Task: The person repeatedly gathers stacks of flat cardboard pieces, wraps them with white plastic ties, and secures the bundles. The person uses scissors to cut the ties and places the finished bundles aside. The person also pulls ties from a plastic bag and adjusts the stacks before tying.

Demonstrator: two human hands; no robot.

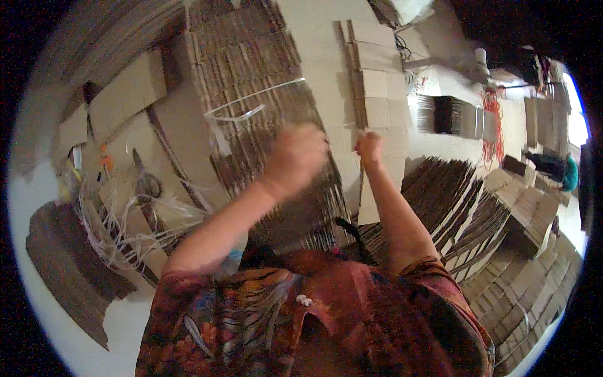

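Observation:
A long stack of brown cardboard pieces, packed on edge, runs away from me in the middle. A white plastic strap lies across it, with a loose bent end. Over the stack is my left hand, smeared by motion, so its fingers cannot be made out. My right hand is closed in a fist at the left edge of a row of pale flat cardboard pieces. What it grips, if anything, is hidden.
At left lie dark-handled scissors, a tangle of white straps and an orange item. Cardboard stacks stand right. Beyond are a strapped stack, red strips and a person in a green top.

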